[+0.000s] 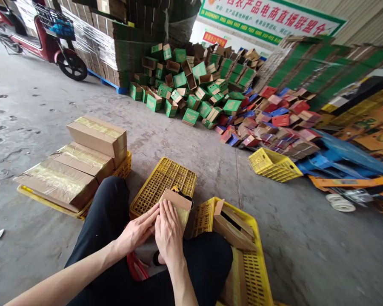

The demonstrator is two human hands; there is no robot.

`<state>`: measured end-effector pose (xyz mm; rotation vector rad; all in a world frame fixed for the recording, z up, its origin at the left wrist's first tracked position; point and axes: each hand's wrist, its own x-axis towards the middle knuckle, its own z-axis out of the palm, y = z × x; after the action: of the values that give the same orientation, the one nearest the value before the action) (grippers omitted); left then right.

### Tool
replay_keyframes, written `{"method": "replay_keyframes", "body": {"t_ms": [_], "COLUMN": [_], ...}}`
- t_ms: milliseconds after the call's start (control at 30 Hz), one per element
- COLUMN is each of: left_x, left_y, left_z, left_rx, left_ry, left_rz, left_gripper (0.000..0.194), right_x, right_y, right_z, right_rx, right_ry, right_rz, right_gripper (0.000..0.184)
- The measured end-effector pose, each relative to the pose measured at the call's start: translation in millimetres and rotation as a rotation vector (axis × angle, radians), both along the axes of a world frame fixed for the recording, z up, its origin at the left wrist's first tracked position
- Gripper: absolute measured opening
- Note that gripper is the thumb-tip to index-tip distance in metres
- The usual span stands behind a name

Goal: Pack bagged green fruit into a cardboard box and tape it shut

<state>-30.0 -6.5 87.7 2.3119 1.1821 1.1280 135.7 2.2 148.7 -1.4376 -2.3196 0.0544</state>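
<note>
Both my hands rest on a small brown cardboard box (178,203) held over my lap. My right hand (168,231) lies flat on its top face with the fingers stretched out and pressed down. My left hand (138,231) holds the box's left side, fingertips touching the edge by my right hand. An upturned yellow plastic crate (161,180) sits just beyond the box. A second yellow crate (242,250) at my right knee holds folded brown cardboard pieces (232,229).
Taped brown cartons (79,165) are stacked on a yellow crate at the left. Piles of green boxes (191,89) and red and blue boxes (268,123) lie ahead. Another yellow crate (274,165), blue pallets (341,163) and a parked scooter (44,42) stand around.
</note>
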Motion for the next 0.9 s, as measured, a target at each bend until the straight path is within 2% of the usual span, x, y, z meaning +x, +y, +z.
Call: {"method": "replay_keyframes", "body": {"t_ms": [133,367,467,667,800,900], "left_x": [-0.9,-2.7,-2.7,-1.6,17.0,32.7], "left_y": [-0.3,-6.5,-5.1,4.8,10.1,10.9], "left_z": [-3.8,-10.2,-4.4,17.2,28.4,30.3], "left_rx": [0.027,-0.011,-0.002,0.052,0.046,0.036], "left_ry": [0.002,0.018,0.033,0.115,0.172,0.206], "left_rz": [0.002,-0.006,0.031,0.064,0.05,0.044], "left_gripper": [0.064,0.063,0.061,0.061,0.073,0.084], "right_x": [3.5,44.0,59.3,73.1,74.8,72.3], "right_y": [5.6,-25.3,-29.7,-12.7,-7.8,-10.2], "right_z": [-6.6,-27.9,-31.2,-22.9,-21.1,-25.0], "right_rx": [0.027,0.041,0.022,-0.06,-0.037,-0.036], "right_ry": [0.019,0.156,0.273,0.364,0.362,0.377], "right_rz": [-0.044,-0.257,-0.315,-0.268,-0.276,-0.302], "right_gripper": [0.055,0.058,0.06,0.057,0.057,0.057]}}
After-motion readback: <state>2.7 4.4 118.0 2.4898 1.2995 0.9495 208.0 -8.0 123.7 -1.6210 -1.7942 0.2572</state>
